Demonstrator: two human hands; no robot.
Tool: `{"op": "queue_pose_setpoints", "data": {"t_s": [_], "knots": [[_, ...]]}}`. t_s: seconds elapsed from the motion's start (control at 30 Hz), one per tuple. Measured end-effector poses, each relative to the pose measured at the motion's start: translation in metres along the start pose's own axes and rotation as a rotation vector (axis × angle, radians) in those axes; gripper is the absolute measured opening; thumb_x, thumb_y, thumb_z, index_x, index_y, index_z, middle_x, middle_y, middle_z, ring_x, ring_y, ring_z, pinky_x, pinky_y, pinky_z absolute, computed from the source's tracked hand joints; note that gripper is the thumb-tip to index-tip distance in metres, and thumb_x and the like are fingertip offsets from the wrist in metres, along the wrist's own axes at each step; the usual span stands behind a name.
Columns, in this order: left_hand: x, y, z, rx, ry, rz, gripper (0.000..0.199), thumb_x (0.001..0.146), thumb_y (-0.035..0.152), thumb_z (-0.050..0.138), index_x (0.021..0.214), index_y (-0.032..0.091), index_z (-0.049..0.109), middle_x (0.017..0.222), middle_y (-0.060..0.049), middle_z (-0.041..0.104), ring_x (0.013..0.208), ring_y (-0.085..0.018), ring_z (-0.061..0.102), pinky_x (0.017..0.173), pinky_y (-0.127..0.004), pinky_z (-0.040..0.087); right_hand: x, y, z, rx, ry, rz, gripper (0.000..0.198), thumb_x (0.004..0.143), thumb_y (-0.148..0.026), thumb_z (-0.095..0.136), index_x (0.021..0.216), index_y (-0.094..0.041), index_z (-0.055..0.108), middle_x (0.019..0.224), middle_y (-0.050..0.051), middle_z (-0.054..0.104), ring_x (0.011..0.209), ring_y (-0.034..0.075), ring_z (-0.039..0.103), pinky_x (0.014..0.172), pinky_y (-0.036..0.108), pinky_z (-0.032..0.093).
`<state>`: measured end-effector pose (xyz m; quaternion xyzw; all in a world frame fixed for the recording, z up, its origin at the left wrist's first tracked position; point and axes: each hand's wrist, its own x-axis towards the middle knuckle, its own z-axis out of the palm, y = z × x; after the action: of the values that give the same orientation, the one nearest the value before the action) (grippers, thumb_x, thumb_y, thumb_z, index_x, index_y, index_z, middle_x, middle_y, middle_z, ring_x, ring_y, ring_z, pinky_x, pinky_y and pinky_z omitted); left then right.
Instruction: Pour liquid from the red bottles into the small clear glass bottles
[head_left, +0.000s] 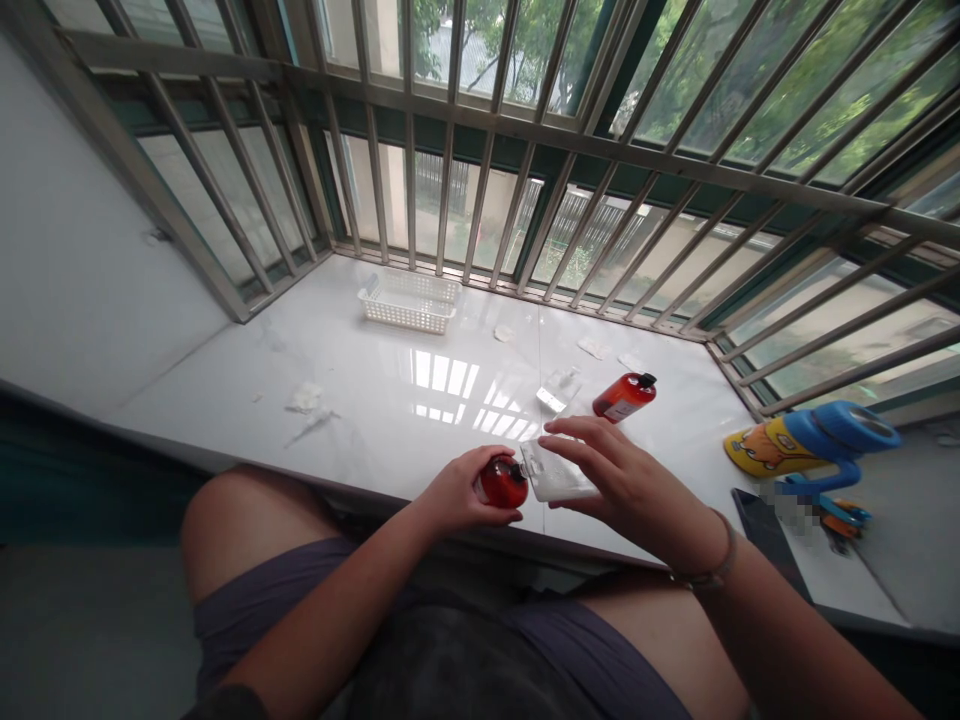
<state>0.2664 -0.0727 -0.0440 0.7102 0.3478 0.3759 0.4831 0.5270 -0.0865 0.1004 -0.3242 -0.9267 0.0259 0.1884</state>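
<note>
My left hand [457, 490] is wrapped round a red bottle [504, 484] with a black tip, held tilted above the near edge of the table. The tip meets or nearly meets the neck of a clear, flat-sided bottle [559, 478]. Fingers of my right hand [619, 475] are curved over the far side of that clear bottle, with the thumb below it. Beyond my right hand, a second red bottle [622, 398] with a black cap and a white label lies on its side. Beside it lies another clear container [556, 393].
A white perforated basket [409, 312] stands near the barred window [487, 120]. Crumpled tissue [304, 398] lies at the left. To the right are a blue and yellow water bottle [802, 438], a dark flat device [769, 540] and a blue and orange item [844, 518].
</note>
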Motion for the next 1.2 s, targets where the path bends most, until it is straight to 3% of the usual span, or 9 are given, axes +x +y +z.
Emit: {"op": "queue_pose_setpoints", "data": {"t_s": [0.17,0.3,0.5,0.7,0.87,0.93,1.07,1.1,1.2], "knots": [[-0.001,0.001,-0.001,-0.036,-0.002,-0.029,0.086,0.067,0.042,0.100,0.142,0.026,0.063,0.141,-0.010,0.071,0.127,-0.032,0.070,0.114,-0.045,0.056,-0.020,0.004,0.032,0.089,0.137,0.155,0.075,0.092,-0.039,0.084,0.157,-0.029,0.048,0.143,0.017,0.059,0.132,0.035,0.063,0.107,0.055,0.062],[-0.002,0.002,-0.003,-0.045,0.001,-0.055,0.086,0.065,0.041,0.101,0.141,0.025,0.063,0.141,-0.011,0.071,0.128,-0.033,0.070,0.115,-0.046,0.055,-0.041,0.001,0.066,0.179,0.256,0.356,0.084,0.091,-0.045,0.085,0.162,-0.033,0.042,0.143,0.014,0.054,0.134,0.035,0.060,0.110,0.056,0.061],[-0.004,0.003,-0.008,-0.039,0.032,-0.129,0.083,0.066,0.040,0.100,0.139,0.026,0.063,0.137,-0.010,0.073,0.126,-0.032,0.071,0.112,-0.044,0.057,-0.063,-0.007,0.113,0.248,0.296,0.559,0.082,0.091,-0.046,0.081,0.162,-0.031,0.043,0.139,0.013,0.053,0.133,0.034,0.059,0.112,0.054,0.058],[0.003,-0.008,-0.021,0.066,0.195,-0.152,0.079,0.069,0.042,0.099,0.137,0.027,0.061,0.138,-0.010,0.071,0.128,-0.032,0.071,0.113,-0.047,0.056,-0.075,0.005,0.151,0.160,0.409,0.621,0.067,0.089,-0.051,0.083,0.144,-0.026,0.053,0.133,0.014,0.063,0.126,0.036,0.062,0.111,0.059,0.053],[0.013,-0.021,-0.034,0.071,0.323,-0.135,0.077,0.074,0.045,0.096,0.138,0.028,0.056,0.146,-0.011,0.066,0.134,-0.031,0.068,0.118,-0.050,0.052,-0.078,0.020,0.174,0.300,0.446,0.779,0.071,0.087,-0.061,0.082,0.139,-0.024,0.050,0.131,0.014,0.064,0.116,0.033,0.067,0.104,0.054,0.058],[0.015,-0.025,-0.042,0.079,0.307,-0.119,0.086,0.073,0.047,0.097,0.144,0.029,0.052,0.153,-0.014,0.062,0.141,-0.033,0.063,0.124,-0.053,0.047,-0.079,0.024,0.179,0.372,0.442,0.832,0.074,0.084,-0.064,0.083,0.138,-0.025,0.049,0.132,0.013,0.065,0.115,0.032,0.070,0.103,0.052,0.059],[0.010,-0.027,-0.078,0.153,0.156,-0.094,0.117,0.064,0.056,0.100,0.160,0.027,0.039,0.168,-0.020,0.046,0.157,-0.039,0.045,0.130,-0.058,0.036,-0.085,0.030,0.182,0.354,0.453,0.850,0.076,0.084,-0.065,0.083,0.140,-0.024,0.051,0.135,0.012,0.066,0.123,0.033,0.069,0.107,0.053,0.058],[0.008,-0.028,-0.091,0.203,0.171,-0.097,0.110,0.070,0.060,0.095,0.159,0.026,0.041,0.168,-0.019,0.045,0.157,-0.039,0.045,0.129,-0.058,0.038,-0.087,0.031,0.183,0.326,0.457,0.836,0.076,0.085,-0.064,0.082,0.141,-0.024,0.051,0.136,0.013,0.065,0.126,0.034,0.068,0.109,0.054,0.057],[-0.004,-0.034,-0.136,0.508,0.367,-0.149,0.064,0.093,0.060,0.071,0.144,0.024,0.057,0.155,-0.015,0.057,0.147,-0.034,0.055,0.120,-0.054,0.050,-0.091,0.034,0.183,0.251,0.472,0.777,0.076,0.088,-0.064,0.080,0.145,-0.023,0.049,0.139,0.015,0.064,0.131,0.037,0.064,0.114,0.060,0.054]]}}
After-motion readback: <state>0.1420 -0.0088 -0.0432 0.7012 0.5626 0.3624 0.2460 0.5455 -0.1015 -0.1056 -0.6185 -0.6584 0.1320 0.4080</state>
